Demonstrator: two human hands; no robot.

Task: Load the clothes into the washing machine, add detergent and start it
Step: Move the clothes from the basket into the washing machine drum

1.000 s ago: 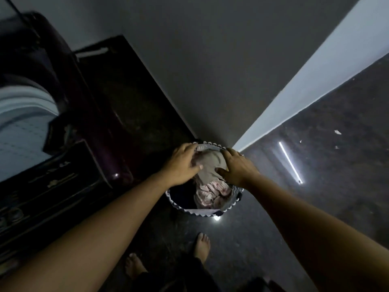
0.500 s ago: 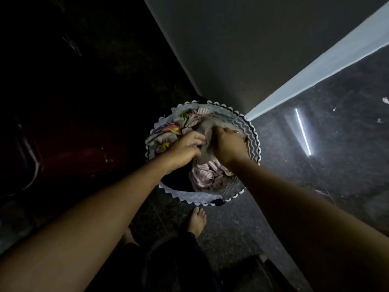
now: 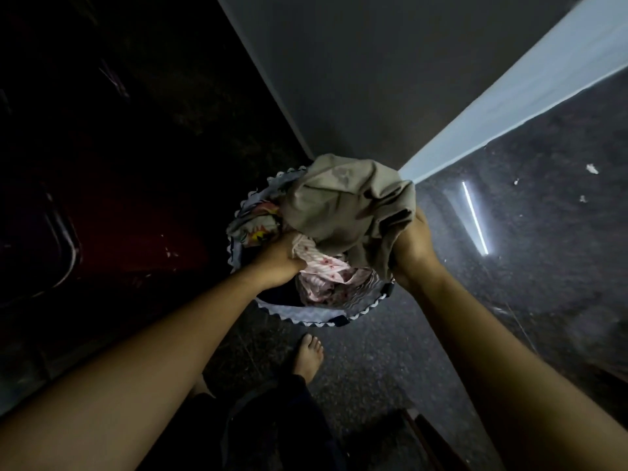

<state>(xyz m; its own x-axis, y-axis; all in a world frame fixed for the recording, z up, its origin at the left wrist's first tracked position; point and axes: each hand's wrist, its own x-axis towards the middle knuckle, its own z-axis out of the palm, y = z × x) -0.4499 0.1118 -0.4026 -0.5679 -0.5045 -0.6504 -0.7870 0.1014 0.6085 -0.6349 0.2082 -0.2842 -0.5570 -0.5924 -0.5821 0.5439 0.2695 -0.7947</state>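
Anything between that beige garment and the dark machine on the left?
Only the left hand, gripping pink cloth in the basket, sits on that side. The beige garment, gripped by the right hand, is up over the rim. The opening of the machine is out of view.

A dark speckled floor reflects one thin bright streak of light, and a few small white scraps lie on it near the right edge. Behind it rises a grey wall, with a pale band along its right side.
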